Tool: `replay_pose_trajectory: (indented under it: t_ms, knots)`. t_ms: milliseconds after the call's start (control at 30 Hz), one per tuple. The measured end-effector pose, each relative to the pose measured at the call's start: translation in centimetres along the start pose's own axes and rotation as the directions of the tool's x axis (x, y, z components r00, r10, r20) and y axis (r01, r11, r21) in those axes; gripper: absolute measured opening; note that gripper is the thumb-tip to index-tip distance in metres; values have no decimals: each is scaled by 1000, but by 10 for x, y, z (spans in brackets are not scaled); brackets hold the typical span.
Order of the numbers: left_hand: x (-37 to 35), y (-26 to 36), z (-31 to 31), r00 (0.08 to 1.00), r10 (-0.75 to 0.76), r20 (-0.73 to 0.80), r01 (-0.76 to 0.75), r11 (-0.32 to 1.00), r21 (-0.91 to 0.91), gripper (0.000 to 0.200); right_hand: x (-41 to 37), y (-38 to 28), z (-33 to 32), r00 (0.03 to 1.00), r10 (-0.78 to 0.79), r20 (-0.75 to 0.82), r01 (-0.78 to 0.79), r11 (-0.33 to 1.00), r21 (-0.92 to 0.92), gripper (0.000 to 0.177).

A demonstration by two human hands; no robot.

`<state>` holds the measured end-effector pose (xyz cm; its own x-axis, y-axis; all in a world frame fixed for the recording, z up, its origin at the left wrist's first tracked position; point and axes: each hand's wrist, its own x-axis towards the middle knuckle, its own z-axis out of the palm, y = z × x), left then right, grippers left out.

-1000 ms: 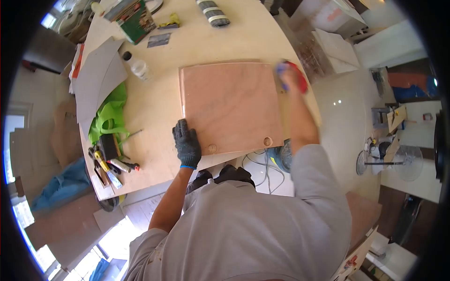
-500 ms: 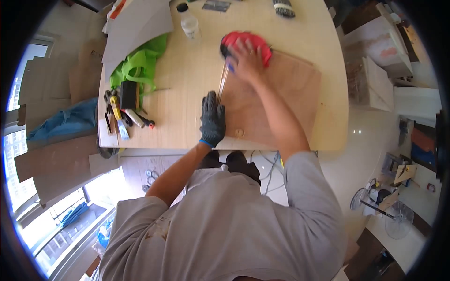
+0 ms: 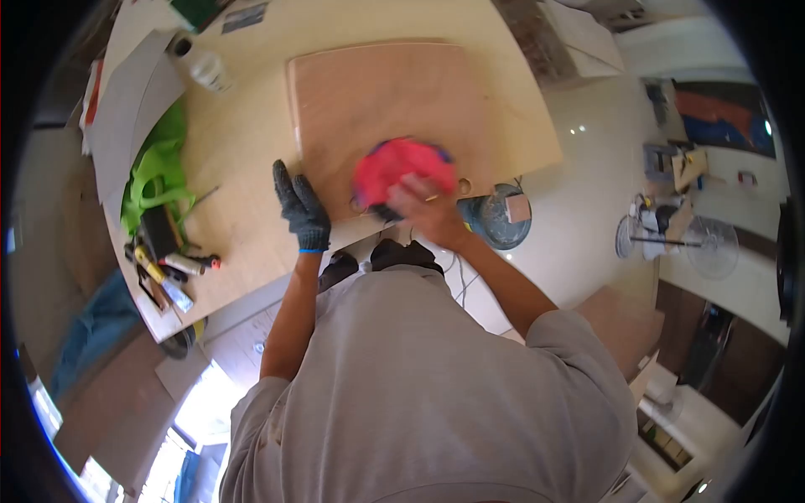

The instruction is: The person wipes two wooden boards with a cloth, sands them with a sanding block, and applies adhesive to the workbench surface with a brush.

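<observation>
My right hand (image 3: 426,211) is bare and lies over a bunched red cloth (image 3: 402,168), slightly blurred by motion. The cloth rests on the near edge of a reddish-brown wooden panel (image 3: 386,92), beside a round hole. My left hand (image 3: 303,205) wears a dark grey knitted glove with a blue cuff. It is at the panel's near left corner, fingers stretched out and holding nothing. The panel lies flat on the light wooden table (image 3: 243,168).
A clear bottle (image 3: 205,65) with a black cap stands at the back left. Green fabric (image 3: 163,168), a black block (image 3: 159,230) and several hand tools (image 3: 168,277) lie along the left side. A round bin (image 3: 501,220) is beyond the near right edge.
My right hand and the red cloth have moved from the panel's far left corner to its near edge. The camera view has turned, and the glove now sits at the near left corner.
</observation>
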<state>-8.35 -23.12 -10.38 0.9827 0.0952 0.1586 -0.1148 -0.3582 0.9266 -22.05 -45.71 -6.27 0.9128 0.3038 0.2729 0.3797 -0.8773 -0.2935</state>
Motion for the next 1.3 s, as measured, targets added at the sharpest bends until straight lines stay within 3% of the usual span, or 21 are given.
replay_pose_trajectory:
  t_ms: [33, 67, 100, 133, 167, 200, 267, 367, 433, 500, 600, 700, 733, 833, 933, 967, 1033, 1100, 1167, 1200, 1300]
  knots:
    - [2, 4, -3, 998, 32, 50, -36, 995, 98, 53, -27, 33, -20, 986, 164, -18, -165, 985, -49, 39]
    - [3, 8, -4, 994, 61, 94, -78, 977, 197, 53, -48, 67, -42, 939, 335, -76, -344, 914, -215, 37]
    - [3, 10, -5, 992, 55, 118, -81, 969, 233, 53, -88, 116, -46, 818, 523, -240, -557, 824, -103, 29]
    - [2, 10, -5, 989, 50, 142, -87, 959, 271, 52, -110, 141, -78, 445, 890, -99, -855, 455, 250, 32]
    - [3, 10, -5, 986, 46, 162, -95, 947, 307, 52, -113, 149, -110, 222, 925, -309, -923, 301, 240, 39]
    - [7, 7, -3, 976, 85, 199, -149, 931, 333, 52, -130, 166, -124, 286, 826, -486, -880, 428, 209, 42]
    - [11, 2, -5, 952, 149, 268, -249, 886, 391, 52, -104, 146, -144, 445, 691, -569, -774, 617, 145, 41]
    - [13, 24, -7, 963, 24, 267, -155, 864, 479, 53, -58, 94, -98, 484, 707, -516, -610, 695, 380, 37]
    - [22, 43, -12, 947, -77, 312, -112, 832, 543, 57, -50, 79, -17, 639, 708, -301, -698, 698, 160, 36]
    - [34, 55, -14, 915, -212, 342, -5, 844, 537, 60, -33, 64, -7, 492, 754, -435, -672, 646, 361, 38]
    - [67, 40, -19, 834, -401, 379, 255, 889, 380, 64, -32, 62, -14, 491, 789, -370, -612, 614, 498, 39]
    - [80, -13, -30, 851, -384, 358, 254, 898, 359, 60, -37, 66, -16, 477, 812, -338, -574, 578, 579, 40]
    - [81, 27, -43, 695, -544, 470, 468, 839, 278, 60, -39, 67, -16, 453, 834, -315, -576, 544, 610, 41]
    - [66, 85, -64, 582, -489, 650, 728, 670, -148, 54, -40, 64, -19, 475, 845, -246, -577, 510, 637, 43]
    - [59, 113, -69, 628, -448, 636, 724, 637, -266, 41, -43, 83, -20, 411, 912, -4, -762, 346, 548, 47]
    - [58, 116, -74, 643, -428, 635, 714, 636, -294, 40, -45, 88, -20, 353, 934, -47, -697, 296, 653, 47]
    - [56, 137, -92, 748, -433, 503, 599, 767, -230, 36, -44, 100, -33, 210, 972, -108, -524, 205, 827, 49]
    - [53, 158, -121, 829, -419, 371, 502, 850, -162, 30, -44, 123, -37, 40, 950, -309, -303, 306, 902, 51]
    - [54, 178, -166, 918, -292, 270, 353, 910, -217, 31, -39, 118, -76, 42, 959, -280, -248, 282, 927, 53]
    - [60, 163, -195, 937, -310, 164, 345, 899, -269, 37, -33, 109, -92, 60, 934, -353, -422, 344, 839, 51]
    - [57, 187, -253, 964, -259, 63, 264, 899, -349, 44, -15, 100, -91, 305, 851, -428, -531, 525, 666, 47]
